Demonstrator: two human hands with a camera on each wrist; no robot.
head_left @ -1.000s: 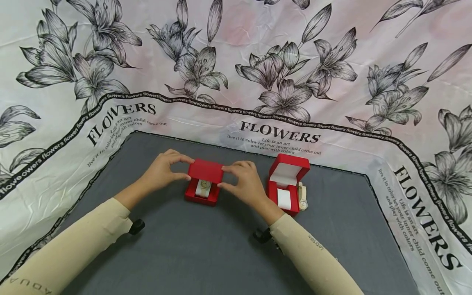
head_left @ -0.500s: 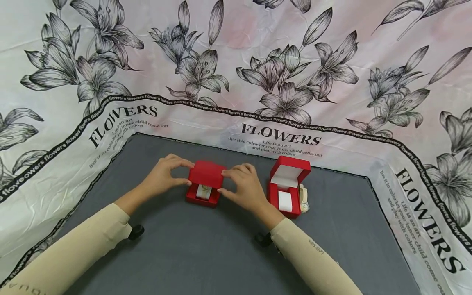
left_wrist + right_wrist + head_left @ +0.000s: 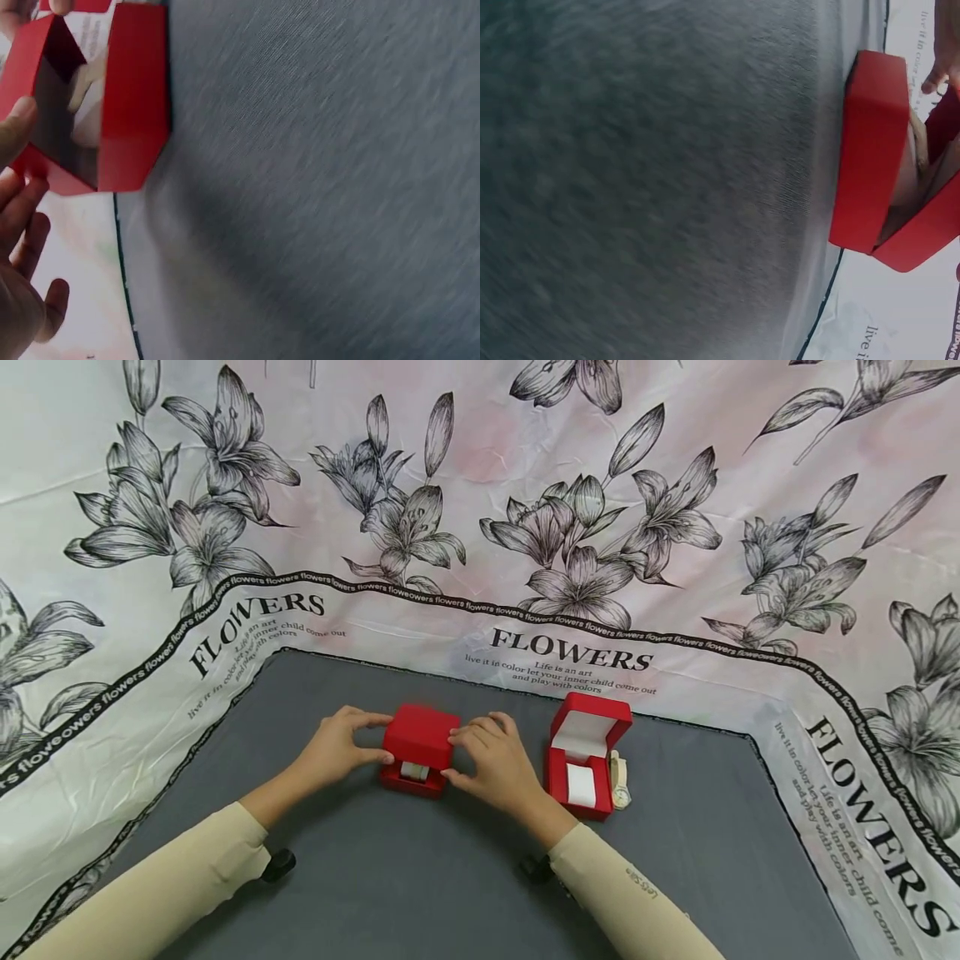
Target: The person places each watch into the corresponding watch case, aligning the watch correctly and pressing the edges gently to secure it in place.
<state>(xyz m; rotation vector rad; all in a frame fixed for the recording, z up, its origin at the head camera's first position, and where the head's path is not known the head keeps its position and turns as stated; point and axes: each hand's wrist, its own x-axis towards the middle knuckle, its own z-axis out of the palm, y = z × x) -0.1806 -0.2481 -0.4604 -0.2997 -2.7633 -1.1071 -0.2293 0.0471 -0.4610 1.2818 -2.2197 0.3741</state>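
Between the two hands, a red watch box [image 3: 422,733] stands on the grey cloth with its lid tilted partly down over the base. Under the lid a wristwatch on a white cushion [image 3: 414,771] shows only in part. My left hand [image 3: 339,743] pinches the lid's left side with thumb and fingers. On the lid's right side, my right hand [image 3: 497,758] grips in the same way. The left wrist view shows the thumb on the lid [image 3: 21,75] and the gap above the base [image 3: 135,97]. Only a small bit of fingers enters the right wrist view, beside the box [image 3: 874,150].
To the right, a second red watch box [image 3: 592,718] stands with its lid up and a bare white cushion [image 3: 581,785] inside. A pale-strapped wristwatch [image 3: 619,781] lies against its right side. Behind the grey cloth [image 3: 420,877] rises a flower-printed sheet [image 3: 465,543].
Both hands have swung the near box's lid further down, so the watch face is now hidden. The second box and the loose watch stay in place. The head view has tilted slightly up.
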